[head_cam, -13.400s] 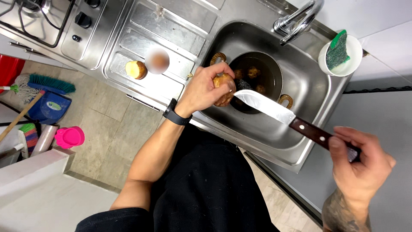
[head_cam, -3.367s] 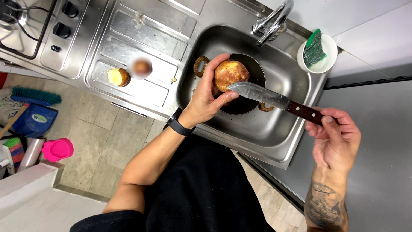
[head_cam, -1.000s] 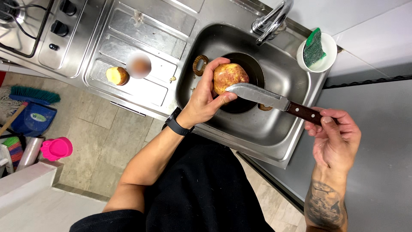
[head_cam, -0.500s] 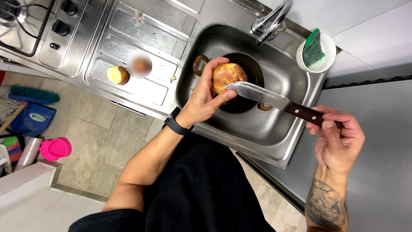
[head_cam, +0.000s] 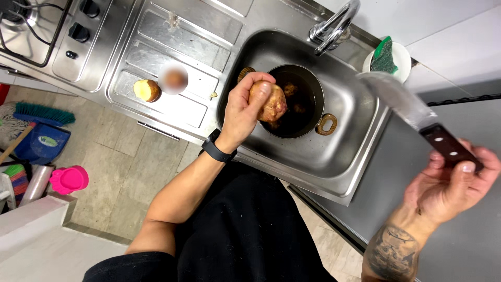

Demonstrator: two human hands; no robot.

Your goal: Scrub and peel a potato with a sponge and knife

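1. Two bare hands are in view over a steel sink (head_cam: pixel 360 156). We see the left hand (head_cam: pixel 241 112) above the basin and the right hand (head_cam: pixel 451 183) well off to the side, over the grey counter (head_cam: pixel 469 245).
2. The left hand's fingers are curled closed around a brownish, partly peeled potato (head_cam: pixel 271 102) — it sits in the grip just above the rim of a dark pot (head_cam: pixel 308 104) standing in the sink.
3. More small potatoes lie inside the pot; we cannot tell how many.
4. The right hand is wrapped around the dark riveted handle of a large knife (head_cam: pixel 417 117), thumb lying along the handle. The blade points up and away towards the tap (head_cam: pixel 334 26), blurred, well apart from the potato.
5. On the draining board (head_cam: pixel 182 31) lies a peeled, yellowish potato (head_cam: pixel 146 90) beside a blurred round thing (head_cam: pixel 173 79).
6. A green sponge (head_cam: pixel 383 56) sits in a white dish (head_cam: pixel 403 55) behind the sink — just beside the knife's tip.
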